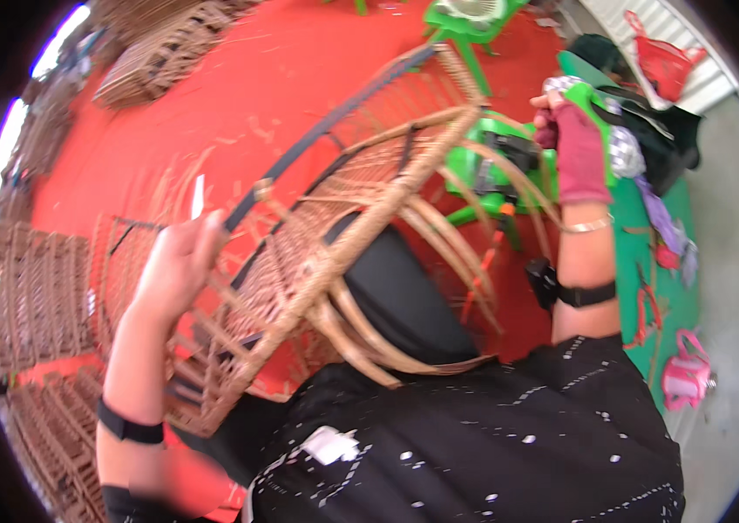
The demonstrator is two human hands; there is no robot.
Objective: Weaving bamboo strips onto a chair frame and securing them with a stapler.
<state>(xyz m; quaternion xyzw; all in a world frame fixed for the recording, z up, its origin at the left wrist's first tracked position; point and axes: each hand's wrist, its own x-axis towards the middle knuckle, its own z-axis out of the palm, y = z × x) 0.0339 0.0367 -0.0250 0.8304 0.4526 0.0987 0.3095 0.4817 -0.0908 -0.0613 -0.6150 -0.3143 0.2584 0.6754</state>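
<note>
- Across your lap, against your black patterned top (491,418), lies the woven cane frame (324,260), tilted, with bare cane loops (335,329) jutting from its near side.
- Its long axis runs slantwise, from beside your left forearm at lower left up to the far end at upper right; the loops point down and right.
- It looks light for its bulk, stiff along the wrapped rim (396,189) and springier through the open weave. Smooth cane may slide a little under bare skin, and thin strands could snap if bent hard. The thick rim seems your soundest hold; the loops would likely flex.
- Your left hand (182,261) has its fingers curled at the lower end of the dark rail (300,146); blur hides whether they grip it. What the pale pointed sliver (198,196) above them is, you cannot tell either.
- Your right hand (559,131), in a maroon glove, is raised beyond the frame's right side, fingers bent inward; whether they pinch a strand is unclear.
- Past the frame stands a green stool (483,139) bearing a dark object.
- Farther off, over the red floor (213,131), woven panels (173,61) lie stacked.
</note>
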